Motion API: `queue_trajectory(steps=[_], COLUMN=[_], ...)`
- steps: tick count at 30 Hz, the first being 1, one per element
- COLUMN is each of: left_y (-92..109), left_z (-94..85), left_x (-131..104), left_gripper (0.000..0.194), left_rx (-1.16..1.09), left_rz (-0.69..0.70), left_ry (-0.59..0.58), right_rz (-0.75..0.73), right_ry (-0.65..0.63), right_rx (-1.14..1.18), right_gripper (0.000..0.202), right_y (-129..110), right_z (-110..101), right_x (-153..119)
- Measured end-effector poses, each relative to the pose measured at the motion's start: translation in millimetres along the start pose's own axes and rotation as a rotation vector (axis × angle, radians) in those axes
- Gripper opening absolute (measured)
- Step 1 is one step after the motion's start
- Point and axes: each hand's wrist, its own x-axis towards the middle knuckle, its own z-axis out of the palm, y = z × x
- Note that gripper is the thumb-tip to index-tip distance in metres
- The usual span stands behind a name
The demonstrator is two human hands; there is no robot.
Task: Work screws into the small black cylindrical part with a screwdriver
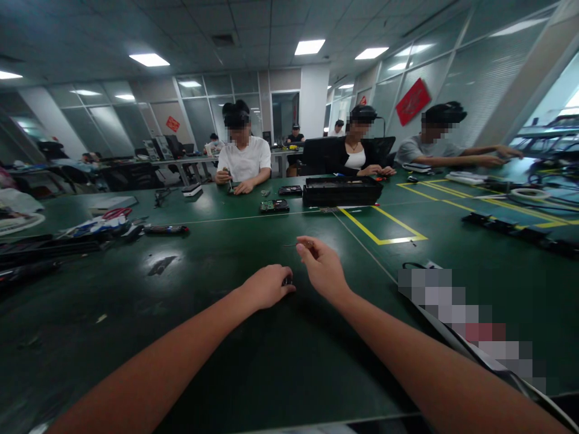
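Observation:
My left hand (269, 286) rests low over the green table (253, 367), its fingers curled round a small dark object (286, 280) that is mostly hidden. Just to the right and slightly farther off, my right hand (322, 265) is raised above the table. Its thumb and fingers pinch a small screwdriver (308, 244), whose thin shaft points left. The two hands are close together but apart. Beyond them lies a green circuit board device (274, 206).
A black tray (342, 191) stands at the far middle, beside yellow tape outlines (400, 242). Tools and cables, with red scissors (116, 213), lie at left. A pixelated item (465, 319) lies near my right forearm. Several people sit across the table.

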Motion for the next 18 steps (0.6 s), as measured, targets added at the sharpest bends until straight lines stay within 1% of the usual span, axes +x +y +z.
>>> queue_trajectory(steps=[4, 7, 12, 15, 18], left_y=[-1, -8, -29, -44, -62], left_z=[-0.6, -4.2, -17.2, -26.9, -36.0], left_x=[-4, -8, -11, -13, -18], left_gripper=[0.027, 0.028, 0.029, 0.029, 0.031], left_rx=[-0.019, -0.096, -0.295, -0.521, -0.903], left_rz=[-0.001, 0.001, -0.036, -0.083, -0.217], left_ry=[0.012, 0.044, 0.175, 0.232, 0.294], right_rz=[0.007, 0.003, 0.006, 0.006, 0.015], right_ry=[0.0, -0.003, -0.008, -0.016, -0.03], right_rx=[0.015, 0.005, 0.018, 0.022, 0.014], right_gripper=[0.034, 0.034, 0.034, 0.034, 0.034], right_y=[0, -1, 0, -1, -2], right_z=[0, -1, 0, 0, -2], right_x=[0, 0, 0, -1, -2])
